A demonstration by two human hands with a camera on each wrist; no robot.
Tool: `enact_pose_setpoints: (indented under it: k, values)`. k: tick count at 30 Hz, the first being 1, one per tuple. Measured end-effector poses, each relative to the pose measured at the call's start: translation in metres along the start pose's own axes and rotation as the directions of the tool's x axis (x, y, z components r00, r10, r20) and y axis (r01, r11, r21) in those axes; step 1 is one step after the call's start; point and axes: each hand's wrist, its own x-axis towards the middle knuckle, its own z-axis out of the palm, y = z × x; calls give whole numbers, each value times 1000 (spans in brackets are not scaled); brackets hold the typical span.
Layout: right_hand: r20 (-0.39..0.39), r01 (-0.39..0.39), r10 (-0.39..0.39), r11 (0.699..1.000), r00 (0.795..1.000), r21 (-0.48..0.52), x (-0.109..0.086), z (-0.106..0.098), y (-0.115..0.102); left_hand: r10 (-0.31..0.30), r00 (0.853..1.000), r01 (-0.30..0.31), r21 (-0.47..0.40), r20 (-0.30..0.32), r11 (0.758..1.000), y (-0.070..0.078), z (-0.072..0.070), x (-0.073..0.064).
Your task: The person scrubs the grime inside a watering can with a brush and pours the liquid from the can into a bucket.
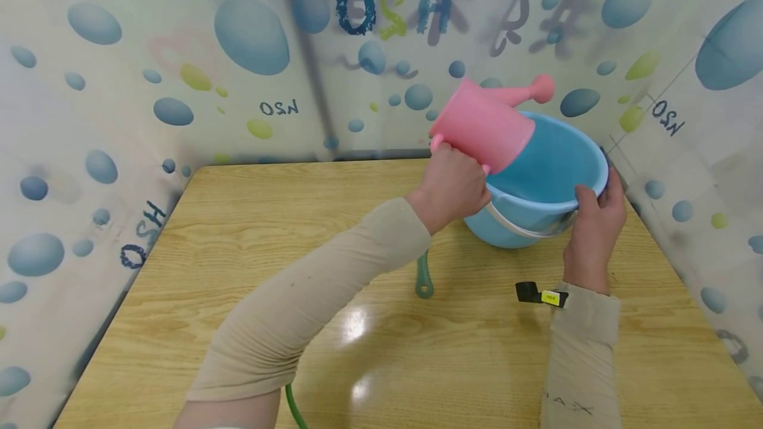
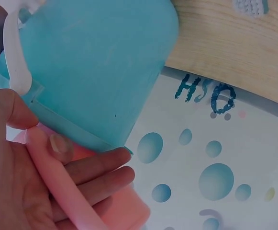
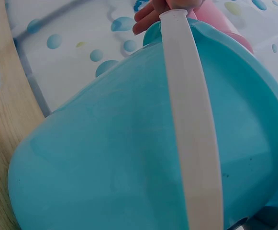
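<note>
My left hand (image 1: 453,181) grips a pink watering can (image 1: 485,124) by its handle. The can is tilted over the left side of the rim of a light blue bucket (image 1: 554,157), its round sprinkler head sticking out toward the back right. In the left wrist view, the can's pink handle (image 2: 57,175) lies across the palm, and the fingertips are right at the bucket's rim. My right hand (image 1: 596,230) holds the bucket's right rim, thumb on the near side. A white bucket handle (image 1: 512,225) hangs along the front of the bucket; it shows large in the right wrist view.
A brush with a green handle (image 1: 424,280) lies on the wooden table (image 1: 268,210), partly hidden by my left forearm. Its white bristles (image 2: 250,6) show in the left wrist view. A green cord (image 1: 294,408) is at the near edge. Patterned walls (image 1: 250,35) stand behind and beside the table.
</note>
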Motion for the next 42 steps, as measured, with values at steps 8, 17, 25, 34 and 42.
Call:
enact_pose_setpoints:
  k: [8,17,25,34,42]
  values:
    - [0,10,-10,1000,1000,-6,-1,1,-1,12,1000,-12,23,9,1000,1,-1,0]
    - [8,21,-21,1000,1000,13,0,1,0,11,1000,-12,34,20,999,0,-2,-1]
    - [6,15,-15,1000,1000,8,-1,1,-1,16,999,-18,46,43,999,2,-3,-2]
    - [7,11,-11,1000,1000,6,0,0,0,0,997,-3,42,74,999,5,-5,-2]
    - [3,26,-26,1000,1000,16,0,1,0,1,998,-6,77,71,997,7,-7,-4]
